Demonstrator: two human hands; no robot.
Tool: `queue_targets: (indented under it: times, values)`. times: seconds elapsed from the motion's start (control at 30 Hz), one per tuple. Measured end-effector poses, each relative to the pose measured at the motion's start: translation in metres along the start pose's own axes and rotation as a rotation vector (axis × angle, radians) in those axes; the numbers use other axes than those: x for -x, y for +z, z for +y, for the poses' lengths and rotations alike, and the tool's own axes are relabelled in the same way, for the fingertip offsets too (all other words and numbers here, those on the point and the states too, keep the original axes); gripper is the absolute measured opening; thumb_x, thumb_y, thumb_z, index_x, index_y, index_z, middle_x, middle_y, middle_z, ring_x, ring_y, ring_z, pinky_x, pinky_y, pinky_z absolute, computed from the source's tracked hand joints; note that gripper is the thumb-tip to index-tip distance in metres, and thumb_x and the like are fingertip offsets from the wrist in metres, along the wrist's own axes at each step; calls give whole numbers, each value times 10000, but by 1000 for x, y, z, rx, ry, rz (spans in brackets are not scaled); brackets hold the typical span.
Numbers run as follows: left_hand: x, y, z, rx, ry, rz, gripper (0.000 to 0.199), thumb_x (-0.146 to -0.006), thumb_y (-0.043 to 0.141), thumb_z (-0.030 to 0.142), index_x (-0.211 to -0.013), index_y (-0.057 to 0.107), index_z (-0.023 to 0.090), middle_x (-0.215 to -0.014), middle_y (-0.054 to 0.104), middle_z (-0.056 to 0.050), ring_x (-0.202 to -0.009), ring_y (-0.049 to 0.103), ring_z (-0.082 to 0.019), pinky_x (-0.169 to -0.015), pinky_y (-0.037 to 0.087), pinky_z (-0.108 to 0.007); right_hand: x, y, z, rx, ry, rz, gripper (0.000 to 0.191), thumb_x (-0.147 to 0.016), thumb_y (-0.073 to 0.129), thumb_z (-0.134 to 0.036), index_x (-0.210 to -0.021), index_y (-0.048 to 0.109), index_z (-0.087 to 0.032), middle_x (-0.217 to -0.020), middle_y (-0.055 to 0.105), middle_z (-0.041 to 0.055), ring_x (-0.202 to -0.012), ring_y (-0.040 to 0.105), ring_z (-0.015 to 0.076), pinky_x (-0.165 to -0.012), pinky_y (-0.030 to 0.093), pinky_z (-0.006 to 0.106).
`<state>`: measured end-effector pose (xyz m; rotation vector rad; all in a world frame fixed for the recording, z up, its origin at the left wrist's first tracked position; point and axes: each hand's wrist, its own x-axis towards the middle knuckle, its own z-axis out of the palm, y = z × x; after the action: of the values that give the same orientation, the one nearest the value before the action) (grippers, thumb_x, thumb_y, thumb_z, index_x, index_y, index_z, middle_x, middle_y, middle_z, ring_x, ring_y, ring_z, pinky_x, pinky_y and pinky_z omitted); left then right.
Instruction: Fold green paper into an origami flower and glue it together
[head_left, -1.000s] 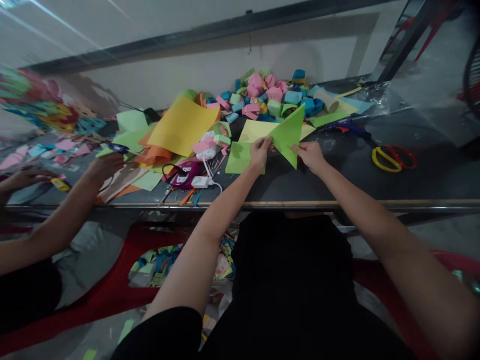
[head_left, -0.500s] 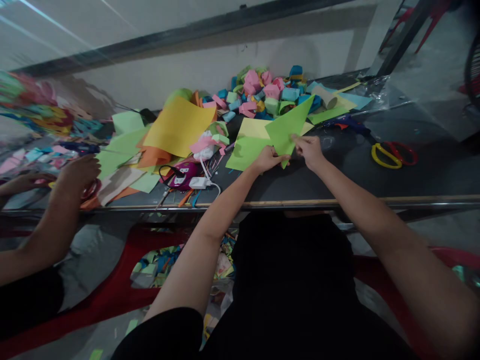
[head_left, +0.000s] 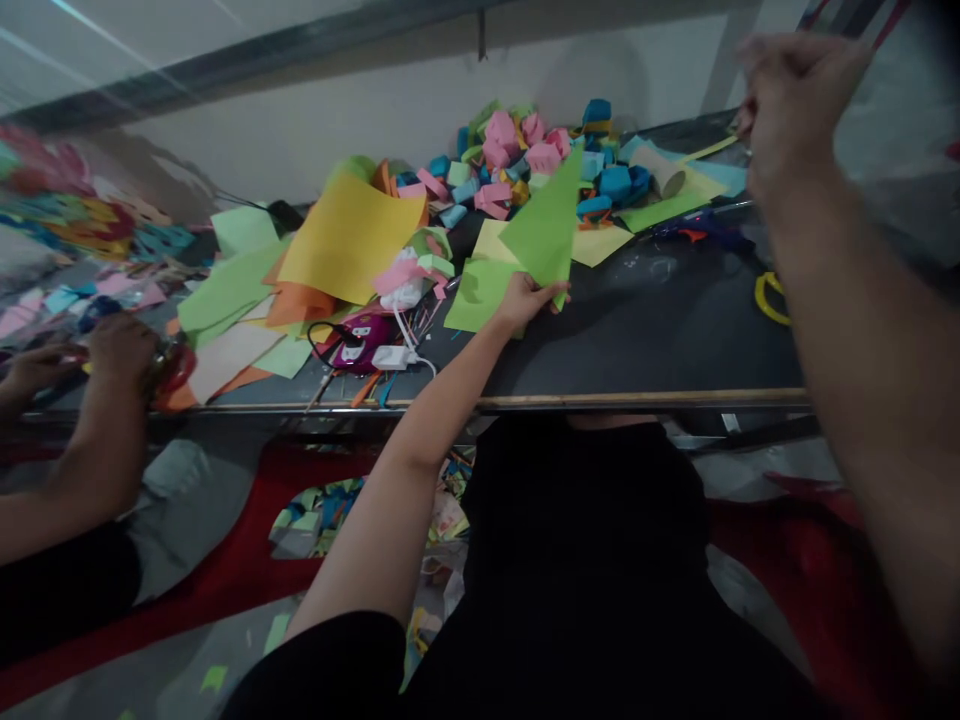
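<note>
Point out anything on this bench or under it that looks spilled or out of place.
Paper scraps lie spilled on the floor beneath the bench edge, by the red stool. On top, loose coloured sheets overlap untidily, and a white charger with its cable sits among offcuts. Nothing looks damaged.

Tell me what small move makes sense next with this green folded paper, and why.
Probably bring the right hand back down to the green folded paper. Only the left hand pinches it at its lower corner, so it stands tilted above the dark table, while the right hand is raised, fisted, apart from it. Whether that fist holds anything is unclear.
</note>
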<state>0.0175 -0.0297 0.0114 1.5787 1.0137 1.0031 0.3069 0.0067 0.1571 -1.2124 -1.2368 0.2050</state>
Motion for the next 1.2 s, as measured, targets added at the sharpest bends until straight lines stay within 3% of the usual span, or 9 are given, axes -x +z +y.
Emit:
queue_targets:
  times: [0.07,0.17,0.23,0.43,0.53,0.67,0.83,1.0,1.2]
  values:
    - [-4,0,-3,50,-2,113,332,-858,821,419,-777,773,101,-748,780,-86,-513,603,-79,-526,490,-207,19,-16,15,317,-150,-292,207,-933,759,-298,-971,810,-101,-890,770,83,-736,623,115,-715,470,269]
    - [-7,0,-6,87,-14,174,328,-857,822,434,-796,764,117,-730,771,-56,-466,542,-46,-483,443,-178,58,-26,42,863,-218,-798,224,-978,709,-248,-1145,819,-148,-1175,788,154,-1051,671,239,-888,442,371]
    - [-7,0,-7,99,-21,169,322,-856,821,432,-787,758,123,-722,768,-50,-453,527,-41,-473,438,-177,75,-24,56,1000,-289,-912,252,-1024,647,-246,-1201,806,-162,-1229,774,164,-1141,635,266,-959,399,410]
    - [-7,0,-8,96,-15,146,341,-831,840,452,-774,753,127,-744,780,-60,-473,554,-49,-480,456,-183,77,-21,66,1026,-297,-885,295,-1072,566,-240,-1241,791,-154,-1238,766,168,-1176,594,262,-977,350,405]
    - [-6,1,-6,97,-16,144,353,-828,844,457,-773,753,120,-725,774,-63,-468,554,-48,-475,448,-179,77,-22,62,995,-187,-874,282,-1042,622,-248,-1263,781,-175,-1255,755,165,-1093,616,257,-876,362,386]
    - [-4,2,-3,116,-10,144,369,-827,844,470,-764,749,119,-710,770,-58,-440,530,-40,-461,446,-180,78,-15,57,1034,-80,-863,196,-981,719,-260,-1131,817,-182,-1173,759,173,-995,604,241,-798,324,385]
    - [-3,3,1,123,-16,130,365,-828,852,459,-751,734,122,-698,755,-46,-489,593,-59,-510,495,-189,78,-7,58,1130,-75,-901,213,-1024,653,-268,-1161,788,-177,-1188,746,189,-953,604,213,-775,313,387]
    - [-5,3,1,103,-33,115,341,-855,836,441,-750,737,131,-670,736,-31,-513,614,-71,-541,503,-203,84,-7,68,1158,-94,-934,295,-1045,540,-205,-1295,691,-162,-1167,752,205,-938,663,252,-788,379,379]
    - [-7,2,-6,99,9,112,352,-849,835,462,-756,746,135,-686,747,-50,-533,619,-85,-560,503,-224,82,-15,63,1067,-91,-863,288,-1063,508,-225,-1275,696,-168,-1187,749,208,-996,676,268,-794,400,390]
